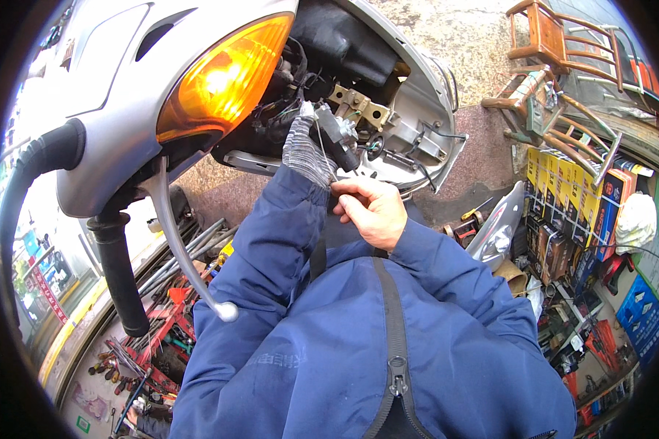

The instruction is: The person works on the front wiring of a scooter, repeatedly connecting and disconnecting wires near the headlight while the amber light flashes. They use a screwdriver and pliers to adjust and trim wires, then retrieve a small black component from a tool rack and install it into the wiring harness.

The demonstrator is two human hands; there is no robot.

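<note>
My left hand point(307, 150), in a grey striped knit glove, reaches into the opened body of a silver scooter point(117, 66). Its fingers close around the side of a grey metal part with a black cylindrical end point(337, 135); the fingertips are partly hidden. Behind that part sits a drilled metal bracket point(359, 106), with dark wiring point(293, 91) to its left. Bare and curled, my right hand point(373, 210) is just below the part, beside my left cuff. Its thumb and fingers pinch together, and whatever lies between them is too small to make out.
An orange turn-signal lens point(227, 77), brake lever point(183, 241) and black handgrip point(121, 278) stand at left. Wooden chairs point(538, 36) and stacked yellow boxes point(560, 186) are at right. Tools lie in a red rack point(168, 329) at lower left, near another person's sleeve point(154, 426).
</note>
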